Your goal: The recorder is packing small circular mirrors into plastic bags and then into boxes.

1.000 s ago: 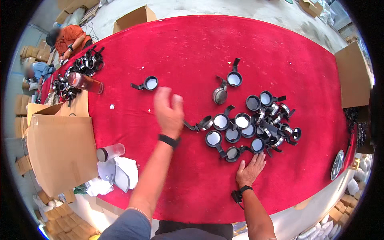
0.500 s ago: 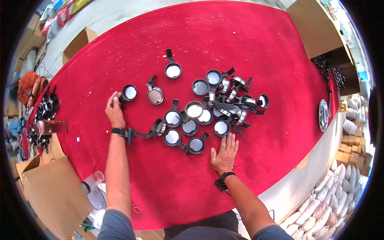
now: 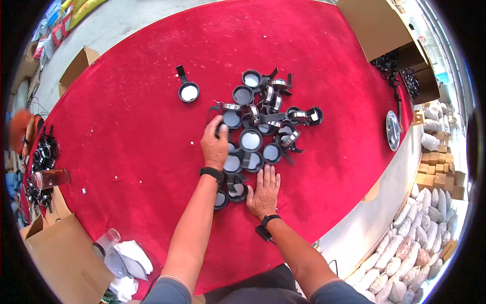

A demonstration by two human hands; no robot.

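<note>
The left hand [image 3: 215,149] presses in against the left side of a heap of round black pieces [image 3: 250,139], its fingers bent; whether it grasps one or only touches them, I cannot tell. Its forearm slants up from below, palm down. The right hand [image 3: 264,192] lies flat and ungripping, palm down, fingers extended and fingertips just at the heap's lower edge. The pieces are shallow, ring-rimmed cups with stubby strap-like handles, some showing shiny metal bands, others pale smooth discs; they overlap and tilt at many angles. One lone black piece [image 3: 189,92] lies apart, beyond the left hand. Beneath spreads a red cloth [image 3: 126,147], matte and speckled. Farther right lies a shiny oval metal dish [image 3: 393,130].
</note>
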